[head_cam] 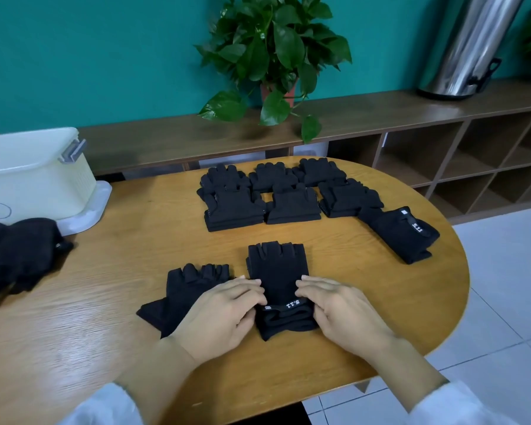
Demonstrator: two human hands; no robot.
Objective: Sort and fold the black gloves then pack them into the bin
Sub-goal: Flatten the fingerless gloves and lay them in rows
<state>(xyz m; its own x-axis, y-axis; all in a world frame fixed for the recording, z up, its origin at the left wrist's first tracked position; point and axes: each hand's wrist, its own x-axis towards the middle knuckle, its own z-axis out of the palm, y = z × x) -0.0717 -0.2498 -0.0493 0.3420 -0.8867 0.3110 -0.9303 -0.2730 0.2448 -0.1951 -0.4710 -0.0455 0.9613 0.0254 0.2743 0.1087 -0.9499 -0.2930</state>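
Note:
A black fingerless glove lies flat on the wooden table, fingers pointing away from me. My left hand and my right hand pinch its cuff edge on either side of the white-lettered strap. A second black glove lies to the left, partly under my left hand. Several folded glove stacks sit in two rows at the far side. Another folded glove with a label lies at the right. A heap of unsorted black gloves is at the left edge. The cream plastic bin stands far left.
A low wooden shelf unit runs behind the table, bearing a potted plant and a steel canister. The table's curved right edge drops to a tiled floor.

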